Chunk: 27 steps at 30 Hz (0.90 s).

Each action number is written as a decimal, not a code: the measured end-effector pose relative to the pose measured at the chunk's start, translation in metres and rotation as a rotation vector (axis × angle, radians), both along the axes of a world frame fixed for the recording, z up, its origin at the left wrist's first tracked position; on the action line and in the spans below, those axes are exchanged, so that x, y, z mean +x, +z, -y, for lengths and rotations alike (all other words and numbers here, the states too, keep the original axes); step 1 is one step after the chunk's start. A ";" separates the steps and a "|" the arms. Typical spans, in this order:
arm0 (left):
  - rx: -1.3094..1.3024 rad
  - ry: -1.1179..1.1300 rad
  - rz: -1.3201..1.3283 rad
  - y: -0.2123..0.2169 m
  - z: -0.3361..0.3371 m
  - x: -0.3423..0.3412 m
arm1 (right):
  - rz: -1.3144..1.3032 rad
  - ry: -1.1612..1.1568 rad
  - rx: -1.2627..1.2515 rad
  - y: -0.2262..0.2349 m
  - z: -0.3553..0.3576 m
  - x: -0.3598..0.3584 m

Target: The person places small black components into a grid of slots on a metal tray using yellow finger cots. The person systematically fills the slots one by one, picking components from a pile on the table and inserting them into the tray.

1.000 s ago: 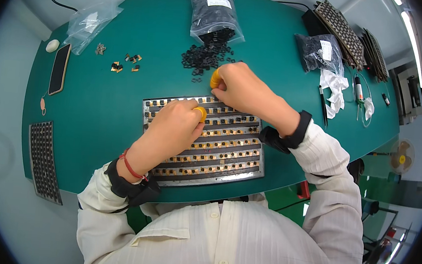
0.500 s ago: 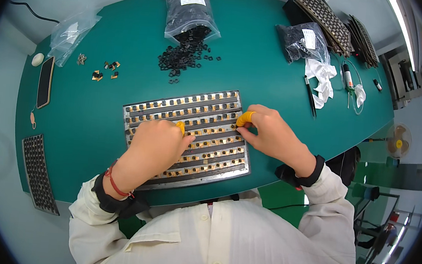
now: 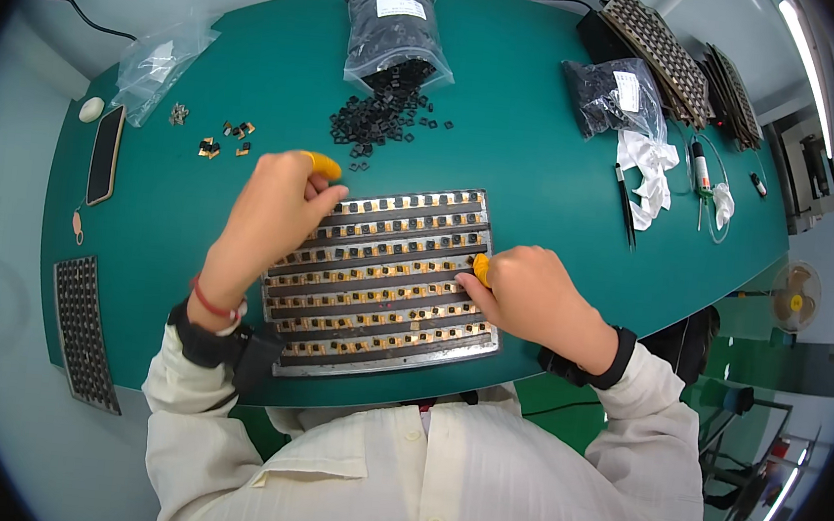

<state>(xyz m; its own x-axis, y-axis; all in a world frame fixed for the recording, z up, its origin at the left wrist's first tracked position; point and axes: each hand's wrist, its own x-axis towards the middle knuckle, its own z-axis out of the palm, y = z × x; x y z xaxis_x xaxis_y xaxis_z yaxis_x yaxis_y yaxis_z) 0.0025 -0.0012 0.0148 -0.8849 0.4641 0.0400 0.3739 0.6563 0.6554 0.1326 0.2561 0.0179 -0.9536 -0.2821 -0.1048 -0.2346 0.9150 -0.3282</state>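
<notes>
A metal tray (image 3: 371, 331) holds several rows of small black and gold-coloured parts, split by dark strips. At its far left edge hovers my left hand (image 3: 278, 204), a yellow finger cot on the index finger. That index finger and the thumb are apart, and I see nothing between them. Over the tray's right edge, my right hand (image 3: 538, 293) closes its thumb and yellow-cotted index finger at the end of a row. What sits between those fingertips is too small to make out. Beyond the tray lies a pile of small black square pieces (image 3: 374, 123), spilling from a clear bag (image 3: 394, 35).
On the green table (image 3: 533, 186) lie tweezers (image 3: 626, 207), crumpled white tissue (image 3: 653, 172), a dispensing syringe (image 3: 700, 166), another bag of black parts (image 3: 610, 97) and stacked trays (image 3: 658, 58). Leftward are a phone (image 3: 105, 156), small gold parts (image 3: 209, 148) and a second tray (image 3: 85, 331).
My left hand has lifted off the middle of the tray and moved away toward the far left edge, its fingers parting. My right hand has shifted slightly nearer along the tray's right side.
</notes>
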 end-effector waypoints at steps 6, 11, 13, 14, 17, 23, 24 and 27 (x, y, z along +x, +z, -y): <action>-0.026 0.047 -0.162 -0.033 -0.016 -0.022 | 0.176 0.107 -0.090 0.032 -0.013 -0.041; -0.063 0.027 -0.186 -0.027 -0.020 -0.015 | 0.152 0.092 -0.122 0.047 0.003 -0.094; -0.083 0.011 -0.205 -0.025 -0.018 -0.012 | 0.062 0.135 -0.190 0.025 0.009 -0.115; -0.093 -0.008 -0.225 -0.024 -0.014 -0.011 | 0.015 0.158 -0.223 0.018 0.015 -0.122; -0.092 -0.006 -0.232 -0.027 0.001 -0.011 | 0.064 0.071 -0.257 0.015 0.041 -0.134; -0.089 0.116 -0.052 -0.017 0.007 -0.011 | -0.017 0.017 -0.199 -0.013 0.067 -0.148; -0.088 0.122 -0.058 -0.017 0.007 -0.009 | -0.039 0.013 -0.173 -0.015 0.070 -0.147; -0.067 0.072 -0.044 -0.020 0.013 -0.013 | -0.030 -0.005 -0.177 -0.017 0.074 -0.147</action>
